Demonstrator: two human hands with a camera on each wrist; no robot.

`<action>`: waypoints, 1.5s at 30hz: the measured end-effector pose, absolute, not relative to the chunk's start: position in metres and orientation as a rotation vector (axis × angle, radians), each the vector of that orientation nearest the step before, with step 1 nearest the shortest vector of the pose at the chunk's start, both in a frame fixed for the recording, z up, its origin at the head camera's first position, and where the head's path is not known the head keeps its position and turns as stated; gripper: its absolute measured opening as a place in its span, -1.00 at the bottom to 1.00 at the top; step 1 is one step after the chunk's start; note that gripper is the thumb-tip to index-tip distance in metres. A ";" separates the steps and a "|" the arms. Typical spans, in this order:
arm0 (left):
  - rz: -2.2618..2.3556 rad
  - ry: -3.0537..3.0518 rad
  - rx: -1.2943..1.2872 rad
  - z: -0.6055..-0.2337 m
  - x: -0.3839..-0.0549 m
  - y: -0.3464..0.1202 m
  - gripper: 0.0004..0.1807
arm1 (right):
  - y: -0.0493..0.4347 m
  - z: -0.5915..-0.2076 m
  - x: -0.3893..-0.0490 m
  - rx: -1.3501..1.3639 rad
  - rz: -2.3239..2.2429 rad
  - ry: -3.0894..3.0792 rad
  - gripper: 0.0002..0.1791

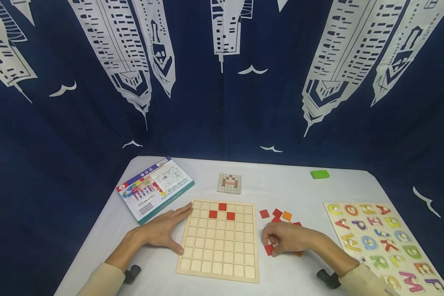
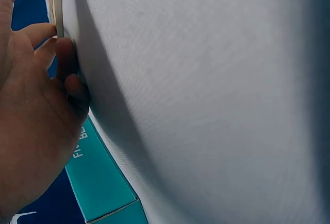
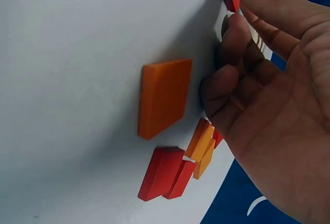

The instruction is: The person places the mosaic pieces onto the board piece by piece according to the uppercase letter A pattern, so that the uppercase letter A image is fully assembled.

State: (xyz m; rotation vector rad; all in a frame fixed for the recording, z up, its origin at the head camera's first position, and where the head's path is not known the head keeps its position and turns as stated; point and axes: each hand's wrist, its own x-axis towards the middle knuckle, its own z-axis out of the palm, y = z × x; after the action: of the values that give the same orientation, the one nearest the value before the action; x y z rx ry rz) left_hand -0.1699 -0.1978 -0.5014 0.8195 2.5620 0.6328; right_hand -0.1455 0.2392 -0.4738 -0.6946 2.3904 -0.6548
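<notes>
A wooden grid board [image 1: 217,274] lies on the table with three red tiles set in its upper squares, one of them a red tile [image 1: 223,206] in the top row. My left hand [image 1: 162,231] rests along the board's left edge, thumb and fingers spread apart. To the right of the board, my right hand [image 1: 290,237] pinches a red square tile [image 1: 269,249] between thumb and fingers. Loose red and orange tiles lie around and partly under this hand. An orange tile [image 3: 165,98] and a red tile [image 3: 161,173] show close by in the right wrist view.
A small pattern card [image 1: 229,183] lies beyond the board. At the left is a flat printed box [image 1: 155,189]. A green block [image 1: 320,174] sits at the back right, and a wooden letter puzzle [image 1: 386,246] covers the right side.
</notes>
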 end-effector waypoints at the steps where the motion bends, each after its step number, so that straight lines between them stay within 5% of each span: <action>1: 0.633 2.562 0.820 -0.501 -0.170 -0.198 0.47 | 0.239 -0.474 -0.145 -0.689 -0.654 2.392 -0.68; 45: 0.652 2.558 0.826 -0.497 -0.168 -0.196 0.46 | 0.237 -0.475 -0.150 -0.658 -1.151 2.077 -0.81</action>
State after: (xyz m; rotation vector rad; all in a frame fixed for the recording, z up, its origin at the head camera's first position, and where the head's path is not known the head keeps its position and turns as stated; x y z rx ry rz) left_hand -0.1679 -0.1957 -0.4971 0.8261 2.5580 0.6522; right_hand -0.1496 0.2372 -0.4755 -0.6584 2.0766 -1.1514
